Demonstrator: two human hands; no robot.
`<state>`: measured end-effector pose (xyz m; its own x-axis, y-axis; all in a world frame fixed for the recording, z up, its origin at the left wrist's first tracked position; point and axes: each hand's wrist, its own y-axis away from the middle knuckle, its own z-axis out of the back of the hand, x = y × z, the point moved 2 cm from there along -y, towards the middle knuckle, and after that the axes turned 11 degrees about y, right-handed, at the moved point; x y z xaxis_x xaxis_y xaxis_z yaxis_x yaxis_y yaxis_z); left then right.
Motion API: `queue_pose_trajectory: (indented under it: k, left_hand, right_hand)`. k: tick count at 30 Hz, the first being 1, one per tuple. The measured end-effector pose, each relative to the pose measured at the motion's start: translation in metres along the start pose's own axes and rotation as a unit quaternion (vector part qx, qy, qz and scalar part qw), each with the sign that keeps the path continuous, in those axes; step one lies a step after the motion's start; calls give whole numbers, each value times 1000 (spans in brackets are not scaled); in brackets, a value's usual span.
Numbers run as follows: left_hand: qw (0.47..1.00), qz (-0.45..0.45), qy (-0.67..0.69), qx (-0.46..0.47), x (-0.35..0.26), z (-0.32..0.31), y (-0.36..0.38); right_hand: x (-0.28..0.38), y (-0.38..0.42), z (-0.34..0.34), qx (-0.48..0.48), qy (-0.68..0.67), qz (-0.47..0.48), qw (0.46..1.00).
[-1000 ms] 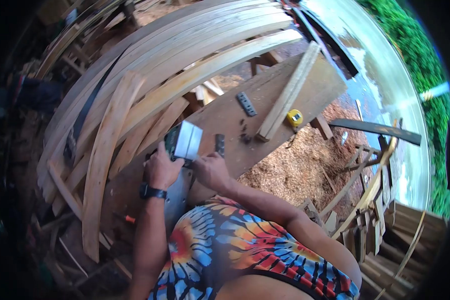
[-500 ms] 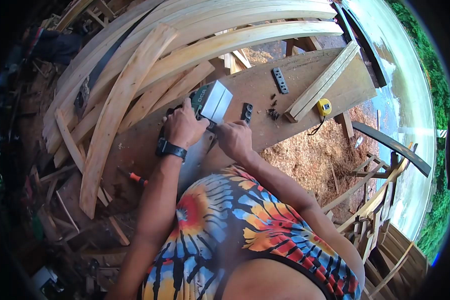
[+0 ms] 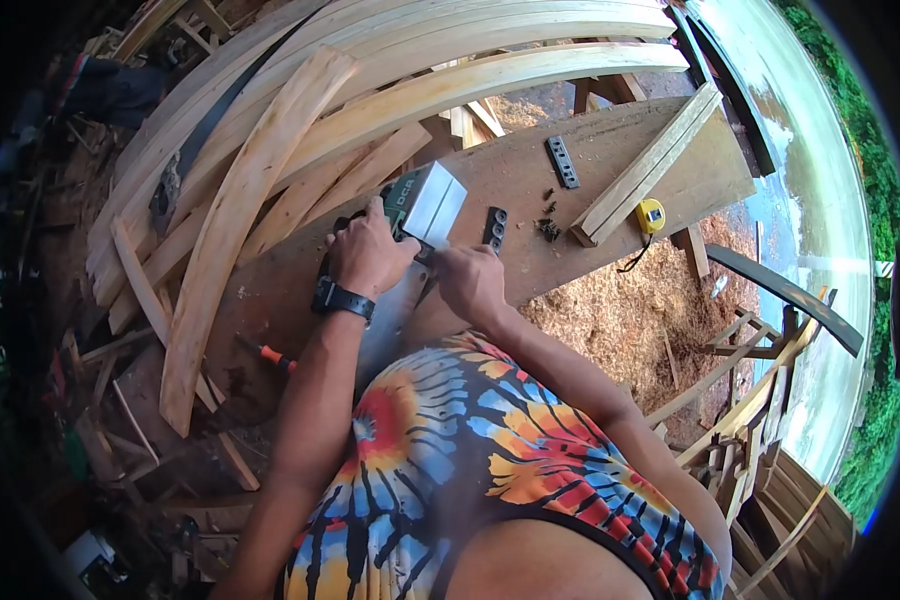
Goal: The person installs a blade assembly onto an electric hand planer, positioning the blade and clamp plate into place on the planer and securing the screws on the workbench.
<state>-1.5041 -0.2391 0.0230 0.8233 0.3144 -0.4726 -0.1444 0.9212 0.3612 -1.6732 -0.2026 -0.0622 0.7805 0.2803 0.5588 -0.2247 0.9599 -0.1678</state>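
A green power tool marked DCA, with a flat silver metal base (image 3: pixel 434 207), lies on its side on the brown wooden board (image 3: pixel 515 170). My left hand (image 3: pixel 368 255), with a dark watch at the wrist, grips the tool's body. My right hand (image 3: pixel 467 283) is closed at the near edge of the metal base; what its fingers hold is hidden. Just right of it lies a black part with round holes (image 3: pixel 495 229). Farther up is a slotted black metal piece (image 3: pixel 561 162), and small dark screws (image 3: pixel 548 229) are scattered below that.
A yellow tape measure (image 3: pixel 650 215) sits at the board's right edge beside a wooden block (image 3: pixel 650 165). Long planks (image 3: pixel 250 230) are piled at the left and top. An orange-handled screwdriver (image 3: pixel 275 357) lies at the lower left. Wood shavings (image 3: pixel 610 320) cover the ground at the right.
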Motion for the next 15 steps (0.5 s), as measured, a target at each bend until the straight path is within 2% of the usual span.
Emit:
queue_pose_trajectory:
  k: [1, 4, 7, 10, 11, 14, 15]
  left_hand:
    - [1000, -1, -1, 0, 0, -1, 0]
    - [1000, -9, 2, -1, 2, -3, -1]
    - [1000, -14, 2, -2, 0, -1, 0]
    - [1000, -14, 1, 1, -2, 0, 1]
    - [1000, -19, 3, -5, 0, -2, 0]
    - [1000, -21, 1, -7, 3, -4, -1]
    - [1000, -22, -1, -5, 2, -3, -1]
  right_hand:
    - [-2, 4, -2, -31, 34, 77, 996]
    - [-7, 2, -6, -35, 32, 123, 991]
    - [-4, 2, -8, -24, 53, 104, 993]
    - [1, 3, -14, -61, 26, 18, 998]
    - [0, 4, -13, -43, 18, 4, 999]
    - [-1, -3, 7, 83, -114, -162, 977]
    - [-9, -4, 12, 57, -126, -163, 977]
